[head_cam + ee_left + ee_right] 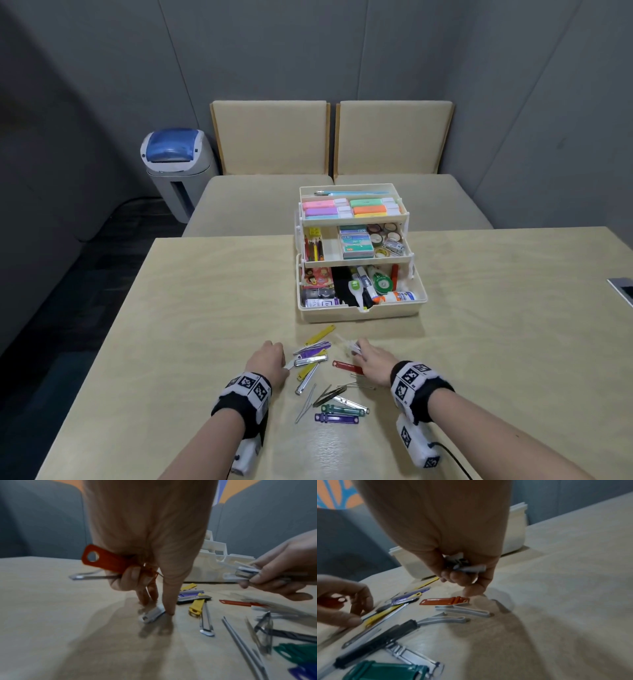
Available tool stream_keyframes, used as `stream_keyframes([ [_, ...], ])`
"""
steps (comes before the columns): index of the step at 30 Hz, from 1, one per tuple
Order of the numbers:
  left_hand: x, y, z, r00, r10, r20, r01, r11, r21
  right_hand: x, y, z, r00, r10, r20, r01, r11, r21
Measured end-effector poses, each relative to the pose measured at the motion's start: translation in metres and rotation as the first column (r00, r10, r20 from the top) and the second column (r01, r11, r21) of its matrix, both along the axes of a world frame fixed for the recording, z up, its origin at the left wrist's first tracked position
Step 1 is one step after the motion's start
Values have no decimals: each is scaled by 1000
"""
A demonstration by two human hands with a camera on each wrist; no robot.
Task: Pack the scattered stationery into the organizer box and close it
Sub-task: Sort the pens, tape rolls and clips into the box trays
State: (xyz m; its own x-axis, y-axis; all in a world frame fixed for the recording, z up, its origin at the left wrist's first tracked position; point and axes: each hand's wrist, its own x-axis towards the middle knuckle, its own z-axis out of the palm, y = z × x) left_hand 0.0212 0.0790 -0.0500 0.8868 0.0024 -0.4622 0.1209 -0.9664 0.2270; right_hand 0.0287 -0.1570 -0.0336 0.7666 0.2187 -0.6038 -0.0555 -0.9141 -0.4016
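The cream organizer box [363,313] stands open in three stepped tiers mid-table. Coloured and metal paper fasteners [329,387] lie scattered in front of it. My left hand [279,359] grips a red fastener [102,561] and a metal strip in its curled fingers, while one straight finger presses on a grey fastener piece [152,614] on the table. My right hand [359,349] holds a small bundle of grey and clear fastener pieces [467,566] just above another red fastener [445,601] lying flat.
Purple and green fasteners [337,414] lie nearest me, with thin metal prongs [306,404] beside them. Two beige seats [342,198] stand behind the table and a shredder bin [178,171] sits at the back left. A dark device [621,289] lies at the table's right edge.
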Motion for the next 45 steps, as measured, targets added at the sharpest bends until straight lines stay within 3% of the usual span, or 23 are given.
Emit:
stream_keyframes([
  [6,1,-3,3,998,36,-53,-38,998,-40,-3,16,-6,973,186,139,-145,955,-259],
  [11,6,4,4,994,17,-109,-26,997,-79,1,25,-12,967,215,134,-166,937,-309],
  [15,13,7,10,997,5,-75,-11,998,-68,4,16,-8,979,182,90,-154,955,-254],
  [21,18,-5,16,996,77,-52,-86,977,-197,10,-17,-3,993,88,77,-81,993,-88],
  [27,22,-28,18,998,11,-58,-26,962,-273,1,-36,5,999,-8,-48,10,999,47],
  [31,24,-37,21,997,-78,-14,76,994,-74,-10,-35,6,997,-19,-72,23,999,49],
  [35,21,-41,15,982,-187,15,185,979,91,-23,-29,1,996,52,-65,-51,998,24],
  [41,16,-45,5,977,-211,13,208,969,137,-38,-9,-12,980,174,94,-152,967,-204],
  [45,17,-47,4,972,-235,-21,236,967,93,-33,-4,-13,974,207,92,-175,946,-272],
])
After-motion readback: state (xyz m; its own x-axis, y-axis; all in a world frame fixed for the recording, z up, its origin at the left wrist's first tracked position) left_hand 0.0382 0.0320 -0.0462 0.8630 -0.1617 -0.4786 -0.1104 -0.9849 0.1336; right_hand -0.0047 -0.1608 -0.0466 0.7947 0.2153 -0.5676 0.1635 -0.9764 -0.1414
